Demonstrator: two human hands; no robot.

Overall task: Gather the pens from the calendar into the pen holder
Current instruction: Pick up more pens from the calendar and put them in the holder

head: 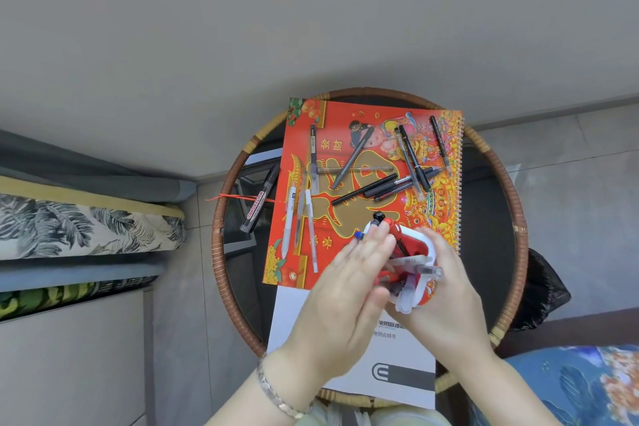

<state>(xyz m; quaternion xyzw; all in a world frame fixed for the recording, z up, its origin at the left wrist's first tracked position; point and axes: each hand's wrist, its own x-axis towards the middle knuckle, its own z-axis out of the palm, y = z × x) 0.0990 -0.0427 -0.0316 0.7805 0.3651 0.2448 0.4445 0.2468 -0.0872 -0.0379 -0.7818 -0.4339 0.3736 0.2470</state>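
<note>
Head view: right hand (446, 290) gripping red-and-white pen holder (420, 252) already bristling with several pens, left hand (349, 287) flat against them, holding nothing — a dozen-odd pens (363, 188) left scattered across calendar (345, 114).

Even, soft daylight; I see no hard shadows. Glare reflects off the dark glass table (484, 204) at nine o'clock. My hands (349, 290) are motion-blurred. Wide-angle distortion bends wall and floor lines toward the edges.

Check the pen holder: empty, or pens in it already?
Not empty: the pen holder, held between both hands, already has several pens in it.
</note>
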